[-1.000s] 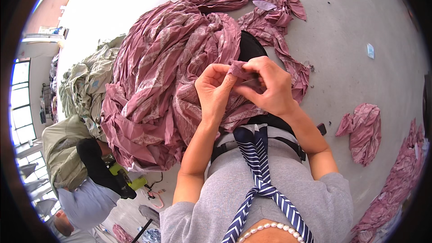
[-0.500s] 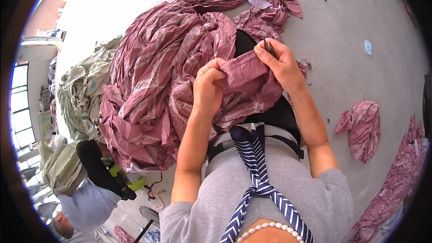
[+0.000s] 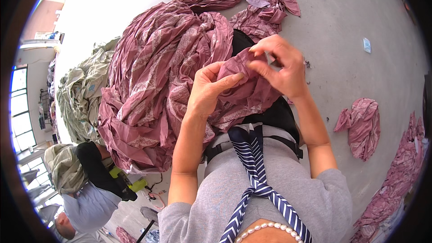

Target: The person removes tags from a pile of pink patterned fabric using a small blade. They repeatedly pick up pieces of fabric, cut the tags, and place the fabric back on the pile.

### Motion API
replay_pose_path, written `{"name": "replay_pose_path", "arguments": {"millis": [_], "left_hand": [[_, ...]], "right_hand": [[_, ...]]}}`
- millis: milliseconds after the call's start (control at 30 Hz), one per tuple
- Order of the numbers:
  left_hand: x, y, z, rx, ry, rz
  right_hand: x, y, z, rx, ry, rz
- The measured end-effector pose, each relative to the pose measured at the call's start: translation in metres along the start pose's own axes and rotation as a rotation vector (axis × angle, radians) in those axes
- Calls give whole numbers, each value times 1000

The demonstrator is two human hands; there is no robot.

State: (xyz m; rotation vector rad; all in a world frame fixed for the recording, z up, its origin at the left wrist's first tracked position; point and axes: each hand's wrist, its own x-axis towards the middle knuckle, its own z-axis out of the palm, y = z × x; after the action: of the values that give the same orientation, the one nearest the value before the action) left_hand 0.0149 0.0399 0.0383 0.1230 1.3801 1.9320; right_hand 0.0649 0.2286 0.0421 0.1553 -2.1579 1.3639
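Note:
A large heap of dusty-pink patterned fabric [image 3: 153,72] lies across my lap and the floor in front of me. My left hand [image 3: 207,87] pinches a plain folded part of this fabric [image 3: 236,65] between thumb and fingers. On the right side of that fold, my right hand [image 3: 285,65] has curled fingers, with its thumb and index fingertips at the cloth's edge. Whether the dark pointed tool seen earlier is still inside the right hand is hard to make out.
Left of the heap lies pale green fabric [image 3: 85,90], with a person in light blue [image 3: 92,204] below it. A small pink bundle [image 3: 364,128] and a long pink pile [image 3: 396,180] lie on the floor to the right. A light-blue scrap [image 3: 367,45] lies farther off.
My left thumb has moved onto the top of the fold. My right hand has turned, its fingers more spread and curled, and the dark pointed tool no longer shows plainly.

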Motion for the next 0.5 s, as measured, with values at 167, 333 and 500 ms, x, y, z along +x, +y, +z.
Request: {"name": "replay_pose_path", "arguments": {"millis": [167,333,500], "left_hand": [[3,-5,-2,90,-17,51],[2,-1,-1,-20,-56,-40],[2,3,-1,-125,-58,-36]], "right_hand": [[-2,4,14,-72,-106,-94],[-9,13,13,423,-132,364],[-9,17,10,512,-60,334]]}}
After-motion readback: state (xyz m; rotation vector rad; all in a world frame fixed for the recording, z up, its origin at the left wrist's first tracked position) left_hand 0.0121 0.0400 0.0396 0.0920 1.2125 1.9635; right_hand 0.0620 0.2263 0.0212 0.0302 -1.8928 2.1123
